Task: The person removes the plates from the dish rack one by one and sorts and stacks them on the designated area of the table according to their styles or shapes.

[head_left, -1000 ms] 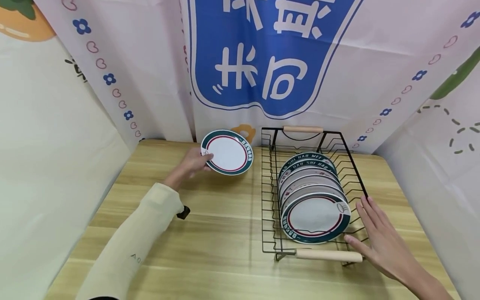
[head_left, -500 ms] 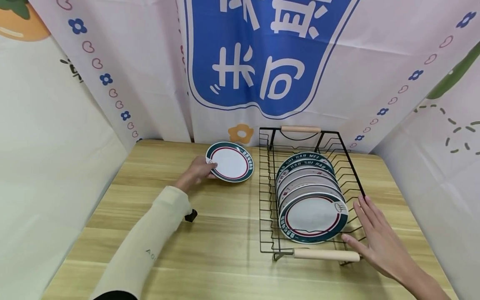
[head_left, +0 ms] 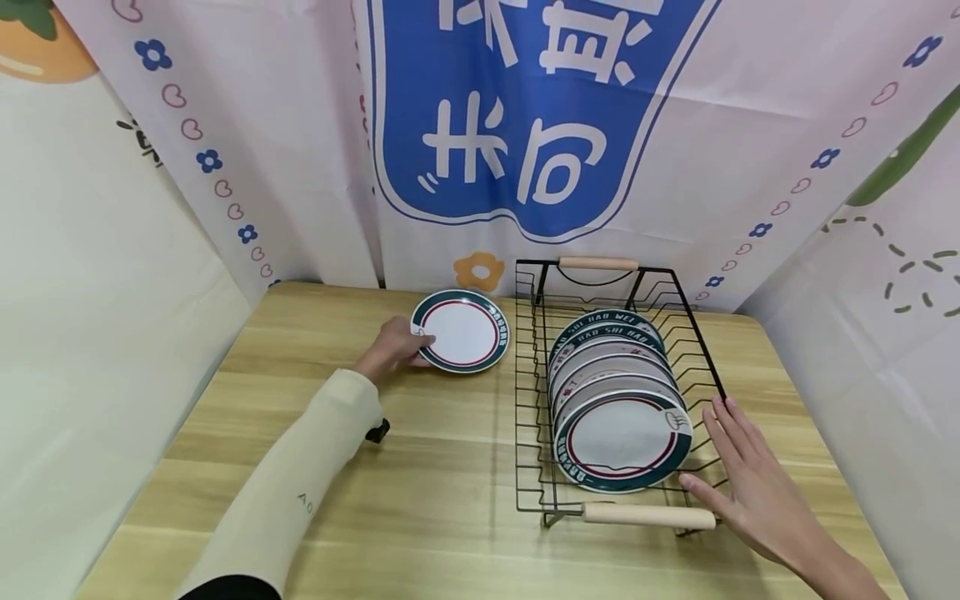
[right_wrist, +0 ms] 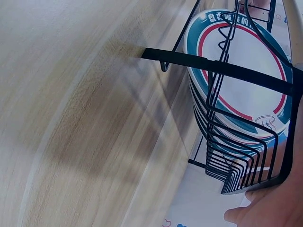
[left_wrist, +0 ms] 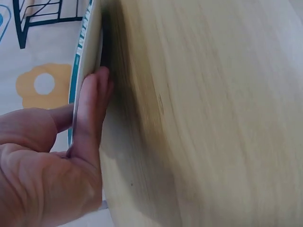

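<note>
My left hand (head_left: pixel 397 343) pinches a white plate (head_left: pixel 461 332) with a green rim and red ring by its left edge. The thumb lies on the plate's face, while the fingers are underneath. In the left wrist view the plate (left_wrist: pixel 85 47) appears edge-on, close over the wooden table. A black wire dish rack (head_left: pixel 648 515) with wooden handles holds a row of plates leaning one behind another, the front plate (head_left: pixel 626 437) having the same green rim. My right hand (head_left: pixel 757 492) rests along the rack's right side near the front corner, fingers extended.
The wooden table (head_left: pixel 427 500) carries the rack on its right half. A printed curtain (head_left: pixel 315 167) hangs behind the table's back edge, with white cloth at both sides. Rear plates in the rack overlap closely, and wire slots show behind them.
My left hand has lowered the plate toward the table and slightly nearer to me. The right hand stays against the rack, and the racked plates have not moved.
</note>
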Demonstrator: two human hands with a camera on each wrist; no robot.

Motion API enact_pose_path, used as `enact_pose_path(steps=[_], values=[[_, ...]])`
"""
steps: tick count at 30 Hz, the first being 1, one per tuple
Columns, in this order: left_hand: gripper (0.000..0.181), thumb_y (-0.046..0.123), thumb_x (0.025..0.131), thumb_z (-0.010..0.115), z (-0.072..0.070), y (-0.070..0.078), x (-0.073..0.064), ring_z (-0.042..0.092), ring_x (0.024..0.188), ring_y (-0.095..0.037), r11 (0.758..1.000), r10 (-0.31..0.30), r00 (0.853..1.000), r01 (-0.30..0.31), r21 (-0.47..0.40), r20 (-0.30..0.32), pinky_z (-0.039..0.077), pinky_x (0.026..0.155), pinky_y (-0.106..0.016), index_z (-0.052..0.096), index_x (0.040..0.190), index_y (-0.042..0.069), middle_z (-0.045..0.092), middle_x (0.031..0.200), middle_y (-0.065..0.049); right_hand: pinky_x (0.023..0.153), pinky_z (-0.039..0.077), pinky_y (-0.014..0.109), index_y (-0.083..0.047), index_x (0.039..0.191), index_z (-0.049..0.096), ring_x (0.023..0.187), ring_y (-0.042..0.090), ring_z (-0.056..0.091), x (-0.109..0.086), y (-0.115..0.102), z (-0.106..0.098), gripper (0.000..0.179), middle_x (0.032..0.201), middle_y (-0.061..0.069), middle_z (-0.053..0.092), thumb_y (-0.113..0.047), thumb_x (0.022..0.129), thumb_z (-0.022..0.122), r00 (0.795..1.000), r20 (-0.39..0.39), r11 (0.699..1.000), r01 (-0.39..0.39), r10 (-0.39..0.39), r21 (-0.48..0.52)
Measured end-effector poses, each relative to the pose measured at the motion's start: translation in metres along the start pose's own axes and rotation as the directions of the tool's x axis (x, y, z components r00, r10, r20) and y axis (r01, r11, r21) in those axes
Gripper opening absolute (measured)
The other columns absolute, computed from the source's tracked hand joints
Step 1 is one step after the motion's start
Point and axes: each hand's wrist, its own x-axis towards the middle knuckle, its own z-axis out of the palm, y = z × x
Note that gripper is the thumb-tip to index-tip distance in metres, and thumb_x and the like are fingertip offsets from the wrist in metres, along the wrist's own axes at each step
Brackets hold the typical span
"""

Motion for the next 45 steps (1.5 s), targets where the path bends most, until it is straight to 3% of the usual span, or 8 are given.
enact_pose_path(steps=[4,10,19,25,28,31,39,45], values=[[0.028,0.015,0.103,0.07,-0.005,-0.004,-0.002,0.072,0.052,-0.017,0.98,0.021,1.0,-0.023,0.197,0.012,0.059,0.053,-0.025,0.059,0.107,-0.01,0.069,0.063,-0.012,0.128,-0.005,0.022,0.005,0.163,0.027,0.165,0.022,-0.001,-0.001,0.0,0.001,0.097,0.175,0.018,0.016,-0.042,0.094,0.076,1.0,-0.005,1.0,-0.003,0.003,0.009],[0.037,0.03,0.101,0.072,-0.006,-0.007,0.005,0.068,0.048,-0.012,0.876,0.052,0.998,-0.054,0.479,0.019,0.049,0.046,-0.02,0.066,0.083,-0.001,0.07,0.057,-0.006,0.127,-0.005,0.021,0.008,0.161,0.032,0.165,0.021,-0.001,0.0,-0.001,0.001,0.095,0.176,0.017,0.016,-0.043,0.094,0.076,1.0,-0.006,1.0,-0.009,0.009,-0.003],[0.053,0.053,0.101,0.067,-0.008,-0.001,-0.002,0.072,0.056,-0.019,0.732,0.066,0.997,-0.023,0.681,-0.037,0.047,0.052,-0.029,0.068,0.083,0.003,0.072,0.064,-0.009,0.128,-0.005,0.023,0.008,0.161,0.031,0.165,0.02,-0.002,-0.002,-0.002,0.001,0.095,0.176,0.016,0.015,-0.044,0.094,0.075,1.0,0.003,1.0,-0.016,0.016,-0.01],[0.063,0.065,0.099,0.062,-0.01,0.008,-0.008,0.066,0.059,-0.02,0.639,0.118,0.987,0.008,0.769,-0.108,0.043,0.053,-0.032,0.069,0.07,0.009,0.067,0.062,-0.005,0.128,-0.006,0.023,0.007,0.162,0.029,0.165,0.021,-0.002,-0.001,0.0,0.002,0.096,0.176,0.016,0.016,-0.044,0.094,0.075,1.0,-0.004,1.0,-0.008,0.008,-0.01],[0.066,0.066,0.099,0.061,-0.013,0.012,-0.011,0.057,0.059,-0.021,0.567,0.2,0.97,0.001,0.824,-0.138,0.041,0.054,-0.034,0.061,0.061,0.012,0.056,0.059,-0.002,0.128,-0.006,0.022,0.008,0.161,0.031,0.165,0.02,-0.002,0.0,0.001,0.002,0.096,0.176,0.017,0.016,-0.044,0.094,0.075,1.0,-0.011,1.0,-0.002,0.002,-0.009],[0.067,0.065,0.099,0.062,-0.013,0.018,-0.014,0.048,0.057,-0.019,0.523,0.29,0.945,-0.024,0.852,-0.151,0.036,0.051,-0.033,0.051,0.057,0.014,0.044,0.058,0.001,0.128,-0.005,0.022,0.009,0.161,0.031,0.165,0.02,-0.001,0.0,0.001,0.002,0.096,0.175,0.017,0.017,-0.043,0.094,0.075,1.0,-0.017,1.0,0.001,-0.001,-0.006],[0.064,0.065,0.098,0.064,0.001,0.048,-0.034,0.044,0.054,-0.018,0.527,0.402,0.91,-0.142,0.838,-0.098,0.03,0.049,-0.033,0.049,0.061,0.015,0.04,0.057,0.003,0.128,-0.005,0.022,0.01,0.16,0.031,0.165,0.02,-0.002,-0.001,0.0,0.003,0.095,0.175,0.018,0.016,-0.043,0.095,0.074,1.0,-0.017,1.0,0.006,-0.006,-0.012],[0.053,0.064,0.097,0.067,0.026,0.071,-0.058,0.064,0.071,-0.023,0.46,0.513,0.858,-0.253,0.851,-0.023,0.046,0.056,-0.037,0.073,0.094,0.011,0.069,0.082,-0.004,0.129,-0.005,0.023,0.01,0.161,0.029,0.165,0.022,-0.002,0.0,0.001,0.002,0.095,0.175,0.017,0.015,-0.043,0.096,0.074,1.0,-0.011,1.0,0.004,-0.004,-0.012]])
